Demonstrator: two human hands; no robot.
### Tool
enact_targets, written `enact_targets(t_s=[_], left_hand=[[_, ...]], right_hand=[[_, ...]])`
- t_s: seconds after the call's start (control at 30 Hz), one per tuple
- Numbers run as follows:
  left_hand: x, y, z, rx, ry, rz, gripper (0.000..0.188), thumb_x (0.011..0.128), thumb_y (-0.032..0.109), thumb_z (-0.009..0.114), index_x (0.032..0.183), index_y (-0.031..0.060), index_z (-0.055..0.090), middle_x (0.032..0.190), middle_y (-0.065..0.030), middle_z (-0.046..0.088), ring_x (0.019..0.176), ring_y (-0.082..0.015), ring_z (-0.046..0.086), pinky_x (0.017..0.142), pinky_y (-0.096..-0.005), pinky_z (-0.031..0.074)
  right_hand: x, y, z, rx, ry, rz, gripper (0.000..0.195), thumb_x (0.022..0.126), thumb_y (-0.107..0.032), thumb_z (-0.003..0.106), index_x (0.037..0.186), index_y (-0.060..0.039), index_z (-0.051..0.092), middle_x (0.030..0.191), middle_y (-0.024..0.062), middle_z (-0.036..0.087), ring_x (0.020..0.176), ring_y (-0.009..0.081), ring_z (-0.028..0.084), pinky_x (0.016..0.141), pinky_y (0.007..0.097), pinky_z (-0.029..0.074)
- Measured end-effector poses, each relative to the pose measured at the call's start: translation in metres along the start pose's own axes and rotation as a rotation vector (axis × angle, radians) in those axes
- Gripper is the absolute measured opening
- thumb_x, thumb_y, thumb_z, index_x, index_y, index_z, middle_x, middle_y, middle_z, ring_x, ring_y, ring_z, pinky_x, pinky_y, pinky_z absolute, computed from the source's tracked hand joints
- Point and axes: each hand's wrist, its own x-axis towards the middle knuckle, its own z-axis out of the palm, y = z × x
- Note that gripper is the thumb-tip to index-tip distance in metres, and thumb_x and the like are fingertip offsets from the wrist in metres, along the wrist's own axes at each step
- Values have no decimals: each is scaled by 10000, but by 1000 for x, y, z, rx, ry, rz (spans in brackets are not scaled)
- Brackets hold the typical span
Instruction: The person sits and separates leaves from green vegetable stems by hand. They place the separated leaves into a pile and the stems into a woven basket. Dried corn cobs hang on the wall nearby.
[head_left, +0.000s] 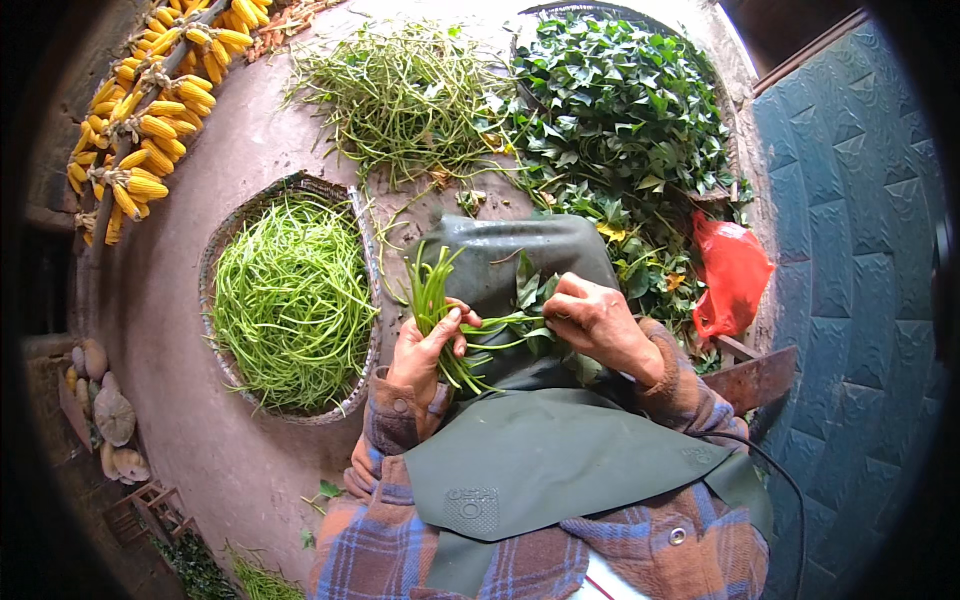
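Note:
My left hand (435, 341) is closed around a bundle of green leaf stems (429, 289), with their cut ends sticking out above and below the fist. A few longer stems run from it across my lap to my right hand (589, 315), whose fingers pinch them near their dark green leaves (529, 283). Both hands are above the dark green waterproof apron (517, 247) over my knees. To the left, a woven basket (369, 262) holds a heap of bright green stems (292, 300).
Tangled vines (412, 97) lie on the floor ahead, beside a large heap of leafy vines (622, 105). A red plastic bag (731, 274) is at the right. Corn cobs (157, 127) hang at upper left; squashes (114, 414) sit at lower left.

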Motion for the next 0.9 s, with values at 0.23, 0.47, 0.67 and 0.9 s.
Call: enact_targets(t_s=[0.23,0.47,0.67,0.9], left_hand=[[0,4,11,334,-126,-27,276,973,127,626,1224,17,661,1001,-54,727,612,-22,496,576,-184,422],[-3,4,12,235,-118,7,280,964,117,645,1220,7,664,977,-74,736,592,-25,496,546,-173,414],[5,-11,12,65,80,53,215,936,109,699,1123,5,678,999,-99,738,659,-68,599,591,-194,475],[5,-11,10,-36,184,36,196,914,86,719,1097,74,649,980,-71,720,724,-84,618,617,-198,476]], right_hand=[[0,-10,-17,245,-102,44,128,849,-29,679,945,-2,599,848,126,621,791,315,646,678,369,503],[2,-14,-12,170,-31,-80,174,800,-20,702,937,-23,594,938,97,626,807,305,650,697,369,526],[-12,-18,-4,12,-185,-139,218,768,-55,706,938,-53,570,946,69,598,844,285,637,700,387,538],[-16,-18,-5,-4,-147,-84,143,802,-76,651,856,-53,521,826,115,514,741,322,597,619,423,492]])
